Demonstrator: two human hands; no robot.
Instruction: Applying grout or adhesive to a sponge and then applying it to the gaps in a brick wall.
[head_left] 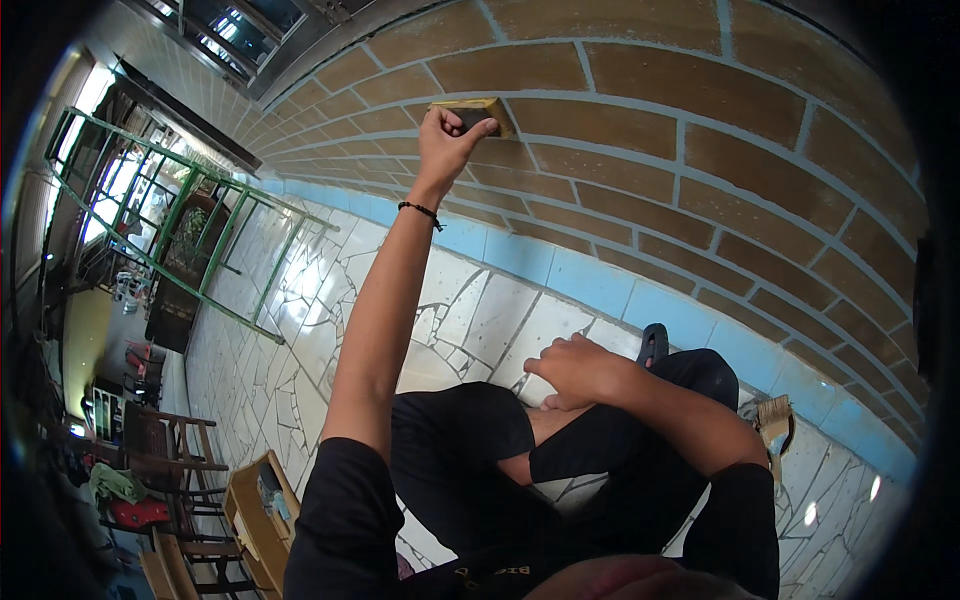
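My left hand (455,135) is stretched out to the brick-patterned wall (640,135), its fingers and thumb gripping a block-shaped sponge (503,118). The sponge is yellowish along its edges and dark on the side toward me. It lies against the brown bricks and pale grey joints; the face toward the wall is hidden. Over my bent leg hangs my right hand (575,372), holding nothing, with its fingers loosely bent and the thumb apart.
Light blue tiles (580,285) run along the wall's foot above a white broken-tile floor (480,310). A brush (774,415) stands by my right knee. To the left are a green metal frame (215,250), wooden chairs (180,440) and a wooden box-like piece (258,515).
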